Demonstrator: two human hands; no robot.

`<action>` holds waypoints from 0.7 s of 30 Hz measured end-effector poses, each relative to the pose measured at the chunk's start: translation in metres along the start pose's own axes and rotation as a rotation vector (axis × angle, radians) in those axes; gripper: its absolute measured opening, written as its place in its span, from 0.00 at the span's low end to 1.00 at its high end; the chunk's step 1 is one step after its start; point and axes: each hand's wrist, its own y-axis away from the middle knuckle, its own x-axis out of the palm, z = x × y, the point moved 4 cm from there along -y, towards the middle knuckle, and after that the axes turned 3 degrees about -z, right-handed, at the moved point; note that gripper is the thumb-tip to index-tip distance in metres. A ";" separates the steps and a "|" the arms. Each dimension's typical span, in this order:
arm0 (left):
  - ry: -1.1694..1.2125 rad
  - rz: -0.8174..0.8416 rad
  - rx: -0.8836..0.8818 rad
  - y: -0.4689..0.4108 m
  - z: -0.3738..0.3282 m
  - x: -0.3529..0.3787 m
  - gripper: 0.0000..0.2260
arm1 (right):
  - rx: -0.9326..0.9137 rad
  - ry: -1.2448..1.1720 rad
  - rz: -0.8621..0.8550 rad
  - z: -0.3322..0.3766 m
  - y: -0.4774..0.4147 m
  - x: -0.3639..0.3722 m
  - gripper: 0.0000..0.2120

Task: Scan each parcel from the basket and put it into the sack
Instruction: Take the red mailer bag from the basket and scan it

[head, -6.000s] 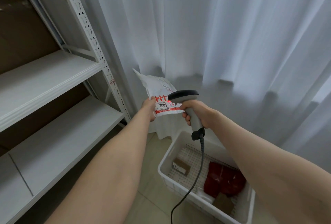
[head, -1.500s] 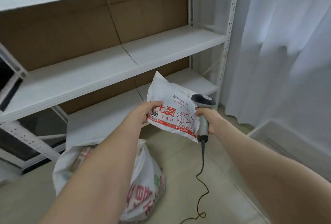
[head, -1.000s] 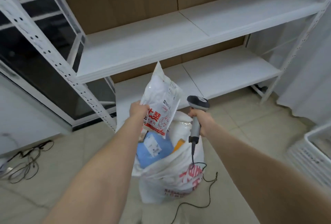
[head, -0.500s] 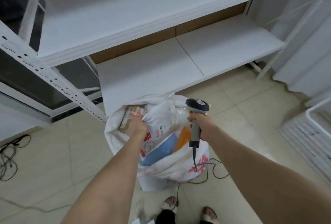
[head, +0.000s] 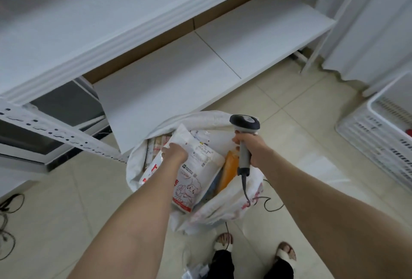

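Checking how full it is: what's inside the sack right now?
In the sack: the white parcel with red print under the left hand, an orange parcel, something blue, and striped packaging. Anything deeper is covered.

Soft, even daylight fills the scene, brightest at the sheer white curtain [head: 367, 18] on the right. The glossy beige floor tiles [head: 316, 167] carry a pale sheen. Shadows are faint. Wide-angle distortion bows the white metal shelf edges [head: 138, 31], and the perforated upright [head: 55, 131] on the left smears with blur.
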 end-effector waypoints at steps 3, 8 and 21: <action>0.083 -0.037 0.104 0.024 -0.037 -0.016 0.25 | 0.005 -0.038 0.043 0.013 0.011 -0.017 0.18; 0.174 -0.109 0.311 0.099 -0.128 -0.050 0.23 | -0.056 -0.106 0.066 0.054 0.043 -0.069 0.10; 0.068 -0.234 0.798 0.347 -0.406 -0.027 0.20 | -0.201 -0.356 -0.162 0.156 0.142 -0.351 0.03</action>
